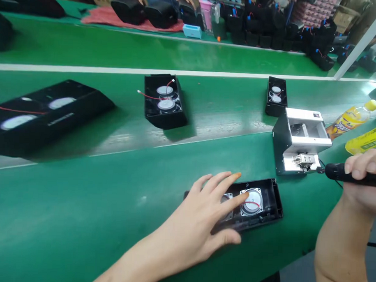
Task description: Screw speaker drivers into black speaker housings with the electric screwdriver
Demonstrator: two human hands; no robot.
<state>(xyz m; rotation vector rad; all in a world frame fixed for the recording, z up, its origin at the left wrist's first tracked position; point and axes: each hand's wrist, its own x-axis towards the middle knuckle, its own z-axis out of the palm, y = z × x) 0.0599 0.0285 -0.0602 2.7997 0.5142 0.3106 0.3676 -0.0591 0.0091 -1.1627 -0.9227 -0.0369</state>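
Workpiece: a black speaker housing (272, 200) lies on the table (136, 221) between 4 and 5 o'clock from the centre of view, open side up. Two round speakers (254, 201) are seated in it, one partly covered by the fingers.

Left hand (200, 213): fingers spread wide, laid across the housing's 9 o'clock end; no grasp is closed. Whether each fingertip bears on the part cannot be told.

Right hand (365, 165): wrapped around a black power screwdriver (338, 171), its tip just beside the front of the screw feeder (302, 141), at 2 o'clock from the housing.

Handling: the shell is probably stiff plastic, moderately light, with smooth walls that may slide on the table. Take hold by the long outer walls. Keep pressure off the speaker faces and the thin red wire (250, 203), which are likely fragile.

Markings: the housing between 9 and 10 o'clock (68, 108) bears a pale line of lettering, too small to read. The yellow bottle (349, 120) and yellow packet (368, 139), near 3 o'clock from the feeder, carry print that cannot be read reliably.
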